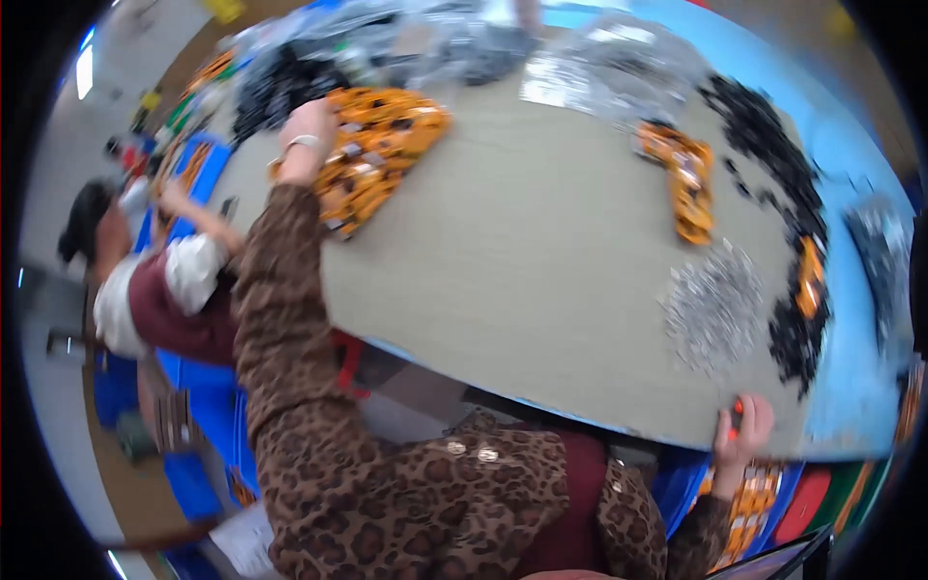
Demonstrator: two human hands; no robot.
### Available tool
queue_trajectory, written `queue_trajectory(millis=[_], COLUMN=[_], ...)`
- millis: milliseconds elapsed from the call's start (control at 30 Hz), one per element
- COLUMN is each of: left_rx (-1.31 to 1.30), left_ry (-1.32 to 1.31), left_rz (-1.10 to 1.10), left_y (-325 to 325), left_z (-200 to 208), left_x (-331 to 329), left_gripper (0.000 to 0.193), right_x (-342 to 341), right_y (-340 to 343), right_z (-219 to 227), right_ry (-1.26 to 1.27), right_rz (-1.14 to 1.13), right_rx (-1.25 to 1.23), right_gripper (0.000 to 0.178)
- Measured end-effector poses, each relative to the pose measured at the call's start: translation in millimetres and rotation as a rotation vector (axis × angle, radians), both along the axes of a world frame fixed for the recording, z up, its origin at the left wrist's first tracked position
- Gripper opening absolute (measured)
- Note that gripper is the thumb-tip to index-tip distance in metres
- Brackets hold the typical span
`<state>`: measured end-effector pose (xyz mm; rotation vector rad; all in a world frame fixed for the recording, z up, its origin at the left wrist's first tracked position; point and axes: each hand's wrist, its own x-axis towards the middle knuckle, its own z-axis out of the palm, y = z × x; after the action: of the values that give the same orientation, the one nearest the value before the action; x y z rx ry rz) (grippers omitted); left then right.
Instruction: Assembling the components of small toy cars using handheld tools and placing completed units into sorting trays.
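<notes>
My left arm stretches far out to the left side of the table, and my left hand point(311, 128) is at the edge of a heap of orange and black parts point(382, 145). Motion blur and the hand's own back hide its fingers, so a grip on a part cannot be made out. At the near right edge of the table, my right hand point(748, 427) is closed around a small red-orange object point(737, 418) with a dark part. Most of that object is covered by the fingers. A pile of small silvery pieces point(715, 307) lies just beyond this hand.
Black parts point(764, 135) line the right side of the grey table mat point(503, 251). Orange parts in a row point(688, 184) lie nearer the middle. Clear plastic bags point(614, 68) cover the far edge. Another person point(164, 280) works at the left beside blue bins point(198, 184).
</notes>
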<state>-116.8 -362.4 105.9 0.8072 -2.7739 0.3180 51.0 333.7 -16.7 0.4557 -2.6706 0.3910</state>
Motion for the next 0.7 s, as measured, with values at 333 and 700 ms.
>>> queue_trajectory(millis=[333, 700], left_rx=[0.773, 1.086], left_ry=[0.143, 0.326], left_rz=[-0.762, -0.568], left_y=[308.2, 413.5], left_z=[-69.4, -103.0], left_x=[-61.7, -89.7], left_gripper=[0.027, 0.024], right_x=[-21.1, -42.1], right_y=[-11.2, -15.3], right_z=[22.3, 12.0], right_ry=[-0.018, -0.057], right_rz=[0.065, 0.169], right_rx=[-0.111, -0.018], right_gripper=[0.046, 0.042])
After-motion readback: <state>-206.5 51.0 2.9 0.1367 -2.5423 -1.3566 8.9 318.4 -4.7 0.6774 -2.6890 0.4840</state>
